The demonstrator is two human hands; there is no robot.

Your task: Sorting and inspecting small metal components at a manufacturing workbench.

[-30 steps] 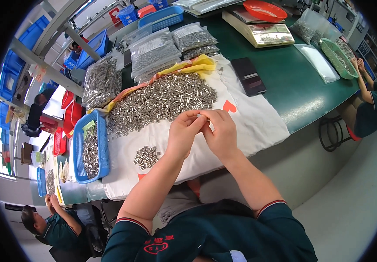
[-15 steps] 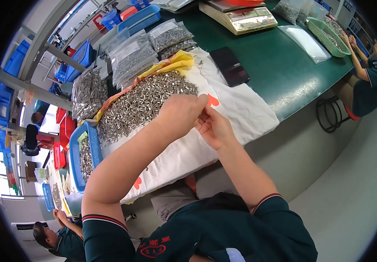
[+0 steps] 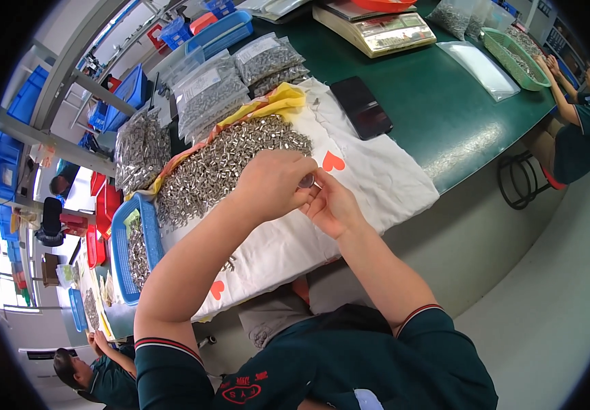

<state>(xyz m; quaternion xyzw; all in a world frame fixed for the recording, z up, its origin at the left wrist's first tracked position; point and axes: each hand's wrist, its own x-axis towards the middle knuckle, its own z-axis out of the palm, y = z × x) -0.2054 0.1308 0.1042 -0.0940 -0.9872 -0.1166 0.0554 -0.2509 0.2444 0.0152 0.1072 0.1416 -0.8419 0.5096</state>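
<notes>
Metal ring (image 3: pixel 306 182) is now pinched between left hand (image 3: pixel 274 184) and right hand (image 3: pixel 332 205), lifted off the heap (image 3: pixel 220 167) just behind them since a moment ago.

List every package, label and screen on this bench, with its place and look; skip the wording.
Clear plastic bags of small metal parts: far left of the green table, each with a white label.
Black flat phone: on the white cloth, screen dark.
Beige weighing scale: far edge, pale display panel.
Empty clear plastic bag: lying flat beside the green basket.
</notes>
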